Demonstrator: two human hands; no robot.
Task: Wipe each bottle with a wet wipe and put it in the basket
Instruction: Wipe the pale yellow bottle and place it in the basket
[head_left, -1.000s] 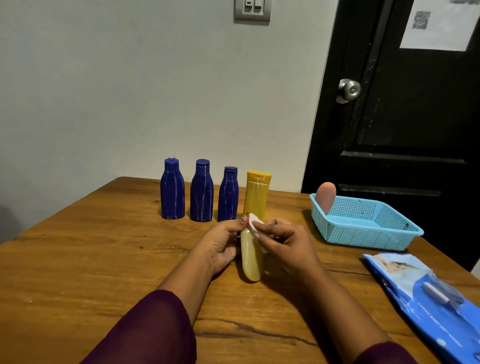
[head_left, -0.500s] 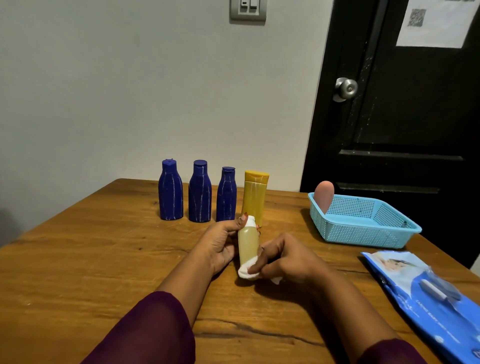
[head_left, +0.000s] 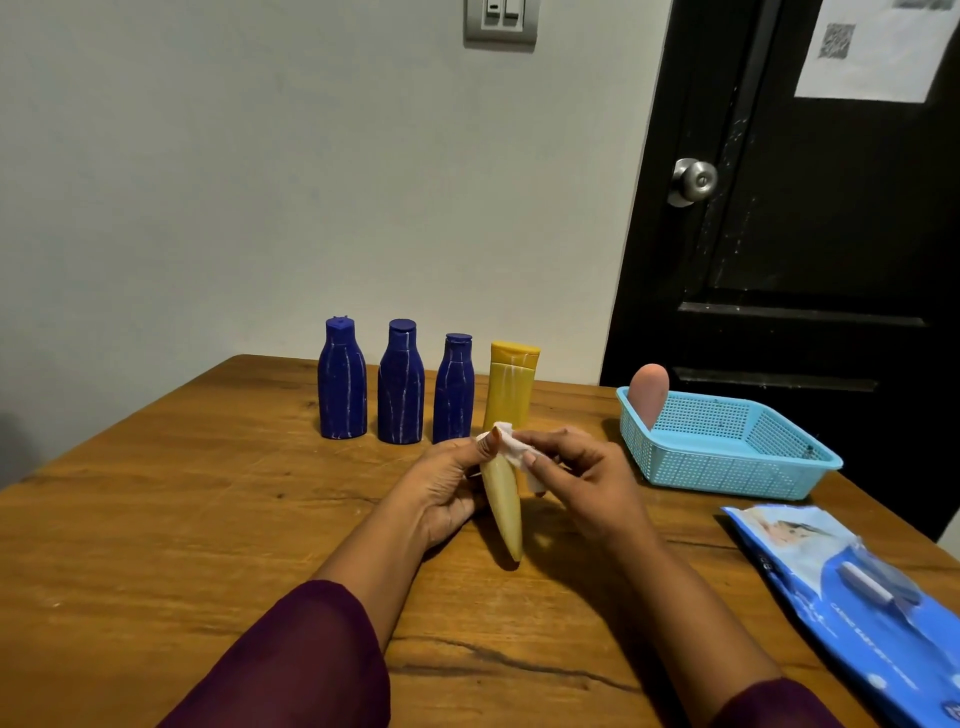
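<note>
Pale yellow plastic sits between our fingers: a slim bottle (head_left: 501, 499) held tilted over the worktop (head_left: 182, 519), its narrow end down by the wood nearest us and its top up at our fingertips. Our left hand (head_left: 441, 488) curls its fingers round the bottle's left side, thumb near the top. Our right hand (head_left: 576, 478) pinches a white wet wipe (head_left: 511, 449) against the bottle's upper part. Just beyond the fingers stands a taller yellow bottle (head_left: 511, 387), with three blue bottles (head_left: 400, 387) in a row to its left. Well to the right of the fingers sits the blue basket (head_left: 727, 467), a pink bottle (head_left: 648, 392) standing in its far left corner. Nearer us on the right lies a blue pack of wipes (head_left: 841, 582).
</note>
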